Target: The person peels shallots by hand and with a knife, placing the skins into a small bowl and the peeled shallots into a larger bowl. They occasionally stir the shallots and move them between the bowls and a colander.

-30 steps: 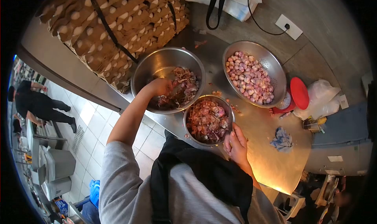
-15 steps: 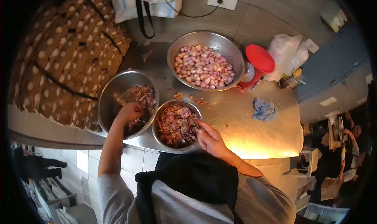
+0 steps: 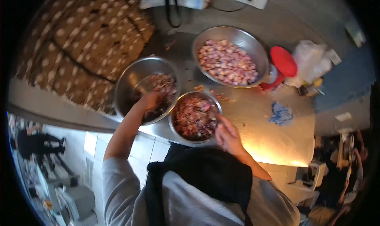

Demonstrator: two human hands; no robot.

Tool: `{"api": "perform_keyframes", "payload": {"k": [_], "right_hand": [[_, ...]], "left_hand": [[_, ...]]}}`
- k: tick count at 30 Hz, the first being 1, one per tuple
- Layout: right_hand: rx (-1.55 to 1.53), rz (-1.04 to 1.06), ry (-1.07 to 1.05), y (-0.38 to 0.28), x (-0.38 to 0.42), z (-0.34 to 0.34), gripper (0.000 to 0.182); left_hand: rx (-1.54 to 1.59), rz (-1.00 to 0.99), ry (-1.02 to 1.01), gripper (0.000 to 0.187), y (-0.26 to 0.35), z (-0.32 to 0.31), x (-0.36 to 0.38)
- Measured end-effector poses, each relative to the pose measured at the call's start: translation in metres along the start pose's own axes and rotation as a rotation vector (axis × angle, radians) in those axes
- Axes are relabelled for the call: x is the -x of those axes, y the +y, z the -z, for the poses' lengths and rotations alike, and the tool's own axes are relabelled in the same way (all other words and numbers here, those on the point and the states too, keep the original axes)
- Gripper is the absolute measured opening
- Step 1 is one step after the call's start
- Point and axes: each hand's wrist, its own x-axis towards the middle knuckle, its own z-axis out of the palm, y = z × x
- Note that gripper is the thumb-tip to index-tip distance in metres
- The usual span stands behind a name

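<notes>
My left hand [image 3: 149,101] is down inside a large steel bowl [image 3: 128,73]. Its fingers look curled, but blur hides what they hold. Reddish-purple shallots or their skins [image 3: 164,85] lie in that bowl near the hand. At the right rim of a smaller steel bowl [image 3: 173,125], my right hand [image 3: 228,135] is closed around what looks like a small knife, mostly smeared by motion. Shallot peelings [image 3: 194,117] fill this smaller bowl. Behind it, a wide steel colander [image 3: 257,52] holds many pink shallots [image 3: 227,61].
Right of the colander stand a red scale [image 3: 283,62] and a white plastic bag [image 3: 310,61]. A blue cloth [image 3: 281,113] lies on the steel table [image 3: 253,127]. Stacked egg trays [image 3: 87,44] rise at the left. Other people are at the far right and far left.
The whole view has shifted, so the bowls and table appear further right and slightly higher. Both hands stay at their bowls; the right hand sits slightly lower beside the small bowl's rim.
</notes>
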Motion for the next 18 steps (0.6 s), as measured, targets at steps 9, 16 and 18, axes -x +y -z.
{"api": "perform_keyframes", "payload": {"k": [9, 16, 18], "right_hand": [[-0.059, -0.036, 0.001, -0.011, 0.003, -0.003, 0.04], [0.104, 0.008, -0.12, -0.014, 0.003, -0.014, 0.044], [0.122, -0.032, -0.122, -0.009, 0.005, -0.009, 0.044]], "left_hand": [[0.706, 0.283, 0.508, 0.02, 0.04, 0.041, 0.016], [1.811, 0.133, 0.316, 0.021, 0.212, 0.028, 0.05], [1.996, 0.138, 0.26, 0.017, 0.227, 0.015, 0.051]]}}
